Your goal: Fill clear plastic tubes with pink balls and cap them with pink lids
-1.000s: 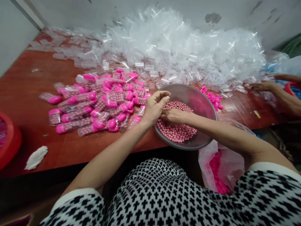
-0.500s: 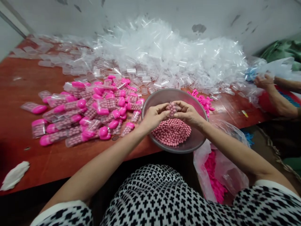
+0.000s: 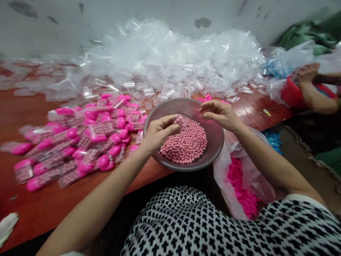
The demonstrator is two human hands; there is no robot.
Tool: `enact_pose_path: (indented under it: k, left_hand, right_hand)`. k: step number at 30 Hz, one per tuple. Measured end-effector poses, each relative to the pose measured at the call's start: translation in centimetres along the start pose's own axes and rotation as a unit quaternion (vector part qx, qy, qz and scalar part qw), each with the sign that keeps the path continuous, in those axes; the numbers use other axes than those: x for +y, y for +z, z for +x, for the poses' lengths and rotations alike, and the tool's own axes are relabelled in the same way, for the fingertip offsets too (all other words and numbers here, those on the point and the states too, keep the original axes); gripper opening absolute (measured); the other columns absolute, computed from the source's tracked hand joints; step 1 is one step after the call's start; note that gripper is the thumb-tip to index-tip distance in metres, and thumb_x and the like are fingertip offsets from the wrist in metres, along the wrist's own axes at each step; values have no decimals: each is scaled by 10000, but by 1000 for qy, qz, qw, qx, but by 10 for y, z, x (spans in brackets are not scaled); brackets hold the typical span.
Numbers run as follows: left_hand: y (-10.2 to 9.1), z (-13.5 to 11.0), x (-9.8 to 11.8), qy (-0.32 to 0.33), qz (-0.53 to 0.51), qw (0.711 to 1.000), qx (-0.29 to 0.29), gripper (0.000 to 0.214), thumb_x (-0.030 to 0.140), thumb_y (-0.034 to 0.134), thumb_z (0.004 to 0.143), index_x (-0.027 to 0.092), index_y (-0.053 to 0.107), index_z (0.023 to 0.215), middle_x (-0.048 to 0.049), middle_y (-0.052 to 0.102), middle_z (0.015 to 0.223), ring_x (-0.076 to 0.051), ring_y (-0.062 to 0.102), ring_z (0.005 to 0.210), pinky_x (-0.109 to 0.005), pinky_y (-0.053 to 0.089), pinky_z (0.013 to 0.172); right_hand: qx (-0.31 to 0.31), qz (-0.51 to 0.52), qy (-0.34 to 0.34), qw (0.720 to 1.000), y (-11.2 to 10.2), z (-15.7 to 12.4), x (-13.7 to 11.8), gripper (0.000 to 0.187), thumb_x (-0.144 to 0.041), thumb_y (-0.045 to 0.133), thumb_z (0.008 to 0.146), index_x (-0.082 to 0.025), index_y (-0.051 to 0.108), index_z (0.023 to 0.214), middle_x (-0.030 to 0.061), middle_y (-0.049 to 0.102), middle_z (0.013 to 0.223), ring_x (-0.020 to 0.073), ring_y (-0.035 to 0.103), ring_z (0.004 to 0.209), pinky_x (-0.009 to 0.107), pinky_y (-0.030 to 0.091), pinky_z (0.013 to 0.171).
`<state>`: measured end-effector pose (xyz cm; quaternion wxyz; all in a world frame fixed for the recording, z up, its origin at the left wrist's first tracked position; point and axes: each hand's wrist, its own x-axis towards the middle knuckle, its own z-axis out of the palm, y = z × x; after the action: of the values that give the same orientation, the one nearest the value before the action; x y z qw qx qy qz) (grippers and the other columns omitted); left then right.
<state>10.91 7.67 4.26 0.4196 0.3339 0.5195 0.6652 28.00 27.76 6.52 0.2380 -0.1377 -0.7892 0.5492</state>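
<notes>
Over the left side of a grey bowl, my left hand is closed, thumb and fingers pinching a small clear plastic container with pink beads in it. Below it, a heap of loose pink beads lies in the bowl. My right hand hovers above the bowl's right rim, apart from the left one. Its thumb and fingers are parted, and I see nothing between them. Bright pink caps lie just behind the bowl, partly hidden by this hand.
Filled containers with pink caps are piled left of the bowl. Empty clear containers form a big heap along the wall. A plastic bag of pink pieces hangs by the table edge. Another person's hand is at the right.
My right hand has let go of the container and moved right, toward the bowl's rim. The container stays in my left hand. The whole view has shifted, with the table things now further left.
</notes>
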Motion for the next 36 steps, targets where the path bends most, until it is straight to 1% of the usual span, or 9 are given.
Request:
enact_pose_path:
  k: [6, 10, 14, 16, 19, 22, 28, 30, 36]
  left_hand:
    - [3, 3, -4, -47, -21, 999, -6, 438, 384, 931, 590, 190, 762, 944, -38, 740, 906, -168, 688, 824, -308, 605, 796]
    - [3, 3, -8, -30, -44, 998, 12, 452, 375, 920, 605, 190, 730, 971, -38, 725, 934, -168, 682, 854, -321, 601, 816]
    - [-1, 1, -9, -21, -45, 999, 20, 509, 342, 924, 588, 193, 705, 1022, -34, 709, 975, -159, 666, 889, -290, 588, 808]
    - [-2, 0, -8, -40, -46, 998, 10, 530, 322, 928, 577, 186, 700, 1035, -27, 702, 954, -147, 660, 864, -273, 580, 793]
    - [-2, -2, -6, -64, -65, 996, 0, 518, 312, 932, 557, 172, 700, 1000, -14, 687, 913, -138, 652, 830, -278, 575, 782]
    - [-2, -2, -6, -63, -55, 996, -7, 480, 314, 925, 543, 164, 704, 941, -13, 678, 883, -150, 646, 830, -290, 565, 772]
    - [-3, 0, -13, -27, 23, 999, -25, 386, 282, 860, 579, 167, 730, 924, -14, 686, 873, -159, 621, 819, -303, 526, 779]
    - [-3, 1, -14, -22, 46, 998, -36, 371, 272, 843, 588, 172, 744, 931, -19, 697, 881, -171, 625, 839, -317, 522, 806]
    - [-5, -1, -11, -22, 46, 998, -38, 370, 288, 856, 596, 175, 773, 938, -44, 728, 926, -187, 648, 875, -324, 538, 843]
  right_hand:
    - [117, -85, -6, 989, -48, -22, -3, 295, -398, 770, 764, -171, 687, 933, 25, 716, 836, 138, 671, 717, 281, 565, 687]
    - [-103, -283, -62, 952, -12, -17, -16, 128, -272, 644, 875, -193, 738, 914, 33, 753, 852, 163, 692, 783, 276, 525, 747]
    - [-372, -510, -6, 775, 50, -1, -12, 160, -176, 663, 825, -158, 758, 952, 100, 770, 891, 213, 712, 808, 274, 487, 699]
    - [-418, -558, 25, 716, 73, 3, -5, 196, -137, 632, 827, -114, 761, 973, 149, 765, 901, 227, 714, 822, 273, 470, 676]
    - [-433, -565, 39, 701, 82, 4, 4, 238, -79, 552, 845, -111, 771, 935, 140, 764, 865, 198, 703, 776, 254, 438, 642]
    - [-399, -552, 40, 731, 63, 1, 5, 223, -107, 549, 852, -133, 768, 882, 106, 763, 846, 175, 680, 742, 246, 419, 636]
    - [-91, -254, -1, 963, 33, 0, -16, 177, -306, 644, 838, -155, 735, 851, 24, 721, 764, 138, 621, 685, 245, 454, 651]
    - [-28, -167, -24, 985, 40, 2, -26, 209, -368, 687, 820, -168, 735, 853, 23, 722, 789, 144, 621, 708, 259, 479, 663]
    - [-16, -80, -45, 996, 54, 8, -40, 231, -395, 711, 830, -171, 751, 867, 22, 703, 774, 132, 623, 694, 265, 522, 669]
